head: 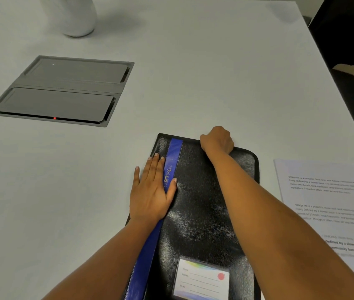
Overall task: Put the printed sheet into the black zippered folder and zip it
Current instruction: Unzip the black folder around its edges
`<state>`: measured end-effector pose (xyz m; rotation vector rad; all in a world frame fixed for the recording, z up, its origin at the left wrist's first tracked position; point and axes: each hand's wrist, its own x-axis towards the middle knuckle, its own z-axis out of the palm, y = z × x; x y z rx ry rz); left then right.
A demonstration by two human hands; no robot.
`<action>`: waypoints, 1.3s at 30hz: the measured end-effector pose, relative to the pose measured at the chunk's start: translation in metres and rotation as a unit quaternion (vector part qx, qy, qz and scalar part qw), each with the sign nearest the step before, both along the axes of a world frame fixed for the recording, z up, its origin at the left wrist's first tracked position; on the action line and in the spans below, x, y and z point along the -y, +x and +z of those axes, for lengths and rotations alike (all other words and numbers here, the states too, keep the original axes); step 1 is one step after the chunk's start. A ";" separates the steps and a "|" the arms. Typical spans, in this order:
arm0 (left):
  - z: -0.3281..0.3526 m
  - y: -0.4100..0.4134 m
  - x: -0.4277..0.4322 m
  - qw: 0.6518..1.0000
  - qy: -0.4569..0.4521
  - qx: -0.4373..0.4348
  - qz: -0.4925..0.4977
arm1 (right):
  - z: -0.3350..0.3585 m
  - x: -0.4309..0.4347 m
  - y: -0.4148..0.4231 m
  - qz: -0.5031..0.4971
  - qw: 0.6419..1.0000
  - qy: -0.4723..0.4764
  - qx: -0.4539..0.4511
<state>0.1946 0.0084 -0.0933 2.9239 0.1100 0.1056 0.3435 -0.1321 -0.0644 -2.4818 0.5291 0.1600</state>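
Note:
The black zippered folder (199, 208) lies flat on the white table, with a blue stripe down its left side and a name card pocket near me. My left hand (152, 191) presses flat on the folder's left part, fingers straight over the blue stripe. My right hand (217, 140) is curled at the folder's far top edge, fingers hidden, seemingly pinching something at the zip line. The printed sheet (332, 208) lies on the table to the right of the folder, text side up, partly covered by my right forearm.
A grey recessed cable box (63, 89) with two lids sits in the table at the left. A white rounded object (76, 16) stands at the far left. The table's right edge (334, 72) runs diagonally, with a dark chair (353, 92) beyond it.

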 end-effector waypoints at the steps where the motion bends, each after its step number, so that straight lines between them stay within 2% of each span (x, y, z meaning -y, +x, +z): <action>1: 0.000 0.000 0.000 1.000 -0.004 0.000 0.001 | 0.000 -0.002 0.000 -0.002 1.000 0.003 0.007; 10: -0.001 -0.002 0.005 0.999 -0.035 0.004 0.033 | 0.012 -0.021 0.007 0.031 0.997 0.021 0.064; 23: 0.000 -0.001 0.006 0.999 0.012 -0.009 0.048 | 0.006 0.000 0.003 -0.015 0.998 0.054 0.022; 29: -0.001 -0.001 0.004 0.999 0.014 -0.013 0.046 | 0.004 0.005 0.004 -0.034 0.998 0.043 0.027; 39: 0.000 -0.001 0.007 0.999 0.010 0.000 0.040 | 0.002 -0.009 0.001 0.029 0.998 -0.035 0.048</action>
